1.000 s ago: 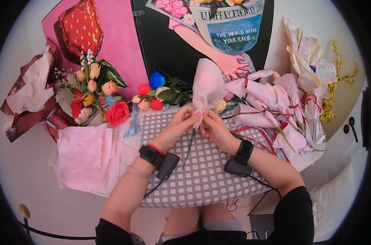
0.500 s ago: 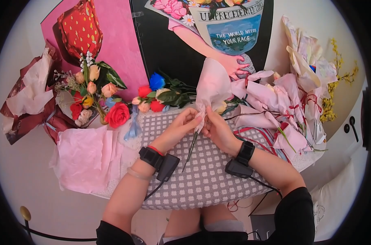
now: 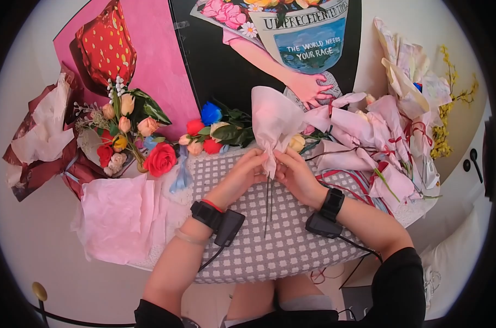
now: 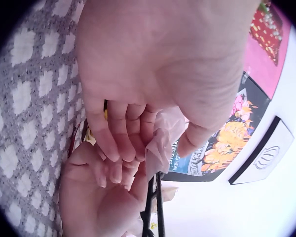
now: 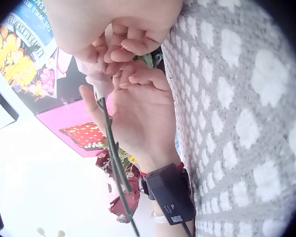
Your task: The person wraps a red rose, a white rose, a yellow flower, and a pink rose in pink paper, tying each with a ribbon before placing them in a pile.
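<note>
A cone of pale pink paper (image 3: 276, 117) stands upright between the hands, its neck gathered and two thin dark green stems (image 3: 269, 205) hanging below. On the left side, the left hand (image 3: 242, 176) holds the neck between thumb and curled fingers. From the other side the right hand (image 3: 298, 176) pinches the same gathered neck. The left wrist view shows the crumpled paper neck (image 4: 160, 148) beside the left fingers, with the stems below. In the right wrist view the stems (image 5: 116, 153) come out of the paper under both hands. What the paper encloses is hidden.
A stack of pink sheets (image 3: 117, 218) lies at the left of the table. Loose flowers (image 3: 212, 131) lie behind the hands. Several pink-wrapped flowers (image 3: 346, 128) and red ribbons (image 3: 341, 177) are at the right. A maroon bouquet wrap (image 3: 46, 142) stands at far left.
The paper cone has turned and now stands more upright, slightly farther left. Its stems hang straighter, with two now visible apart. Both hands stay at the neck, with fingers slightly shifted.
</note>
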Demonstrator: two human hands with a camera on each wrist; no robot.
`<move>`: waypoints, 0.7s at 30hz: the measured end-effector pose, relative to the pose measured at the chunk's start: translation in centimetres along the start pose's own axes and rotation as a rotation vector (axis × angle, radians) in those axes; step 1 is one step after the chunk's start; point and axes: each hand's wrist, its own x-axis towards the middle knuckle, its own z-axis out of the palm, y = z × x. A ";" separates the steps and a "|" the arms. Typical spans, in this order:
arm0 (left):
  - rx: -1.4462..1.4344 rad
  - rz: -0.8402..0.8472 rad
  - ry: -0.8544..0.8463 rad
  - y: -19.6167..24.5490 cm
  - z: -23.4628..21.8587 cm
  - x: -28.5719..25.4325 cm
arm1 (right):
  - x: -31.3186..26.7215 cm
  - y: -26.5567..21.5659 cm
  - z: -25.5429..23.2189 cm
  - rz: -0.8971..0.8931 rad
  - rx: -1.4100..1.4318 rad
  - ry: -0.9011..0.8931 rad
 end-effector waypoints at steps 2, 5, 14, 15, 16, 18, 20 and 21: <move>-0.030 -0.003 -0.011 -0.1 0.1 0.0 | 0.0 0.2 -0.3 -0.007 0.003 -0.003; 0.174 0.018 0.058 -0.5 0.2 0.0 | -0.3 0.4 -0.2 -0.051 -0.150 -0.061; 0.083 0.242 0.160 0.3 0.7 0.1 | -0.3 0.3 0.1 -0.045 0.047 -0.031; 0.063 0.237 0.205 0.4 0.4 0.0 | -0.3 0.3 -0.1 -0.047 0.023 -0.020; 0.043 0.232 0.249 0.4 0.2 0.0 | -0.2 0.3 -0.3 -0.050 -0.002 -0.009; -0.056 0.235 0.258 0.4 0.3 0.0 | -0.4 0.1 -0.1 -0.060 -0.013 0.017; -0.156 0.237 0.267 0.6 0.3 0.0 | -0.6 -0.1 0.2 -0.068 -0.023 0.043; -0.243 0.223 0.222 0.8 0.0 0.0 | -0.6 -0.1 0.4 -0.094 -0.017 0.045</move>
